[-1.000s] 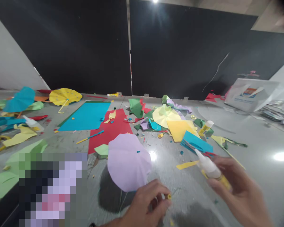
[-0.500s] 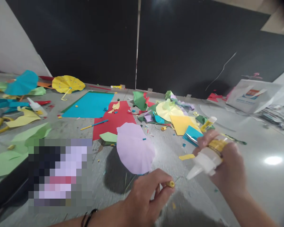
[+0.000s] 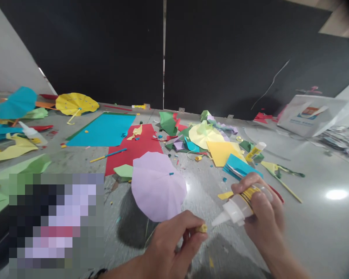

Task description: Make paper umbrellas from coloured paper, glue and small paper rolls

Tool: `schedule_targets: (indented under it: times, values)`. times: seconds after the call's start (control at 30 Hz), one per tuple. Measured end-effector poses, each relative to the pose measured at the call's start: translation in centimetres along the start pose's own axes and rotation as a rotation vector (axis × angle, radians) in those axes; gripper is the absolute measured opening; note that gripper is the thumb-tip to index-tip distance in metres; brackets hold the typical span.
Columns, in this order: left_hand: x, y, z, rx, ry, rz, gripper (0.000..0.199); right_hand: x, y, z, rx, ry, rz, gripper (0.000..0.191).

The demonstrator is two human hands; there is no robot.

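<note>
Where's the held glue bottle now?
In the head view, right of centre: the glue bottle is in the right hand, its nozzle near the yellow paper roll.

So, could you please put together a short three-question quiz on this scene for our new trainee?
1. Which hand holds the bottle?
2. True or false: the nozzle points towards the yellow roll in the left hand.
3. What colour is the paper disc nearest the left hand: (a) green, (b) lilac or (c) red?

Key: 1. The right hand. 2. True. 3. (b) lilac.
</note>
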State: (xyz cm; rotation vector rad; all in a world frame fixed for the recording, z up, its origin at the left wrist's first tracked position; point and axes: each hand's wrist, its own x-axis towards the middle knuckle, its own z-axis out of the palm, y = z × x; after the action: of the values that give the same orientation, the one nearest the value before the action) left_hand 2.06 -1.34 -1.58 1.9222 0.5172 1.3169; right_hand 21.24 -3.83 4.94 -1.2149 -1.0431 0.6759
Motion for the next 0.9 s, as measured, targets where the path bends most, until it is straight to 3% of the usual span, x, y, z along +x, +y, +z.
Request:
schedule_targets:
  times: [0.33,0.9]
  values:
    - [0.1,0.4,-0.3,-0.01,-0.017,0.011,0.012,-0.1,-0.1,0.3,-0.016,-0.013,-0.007,0.03]
    - [0.1,0.8,-0.4,0.054,-0.032,-0.025,0.008,0.2,0.6,0.1,0.031,-0.038,0.006,0.029]
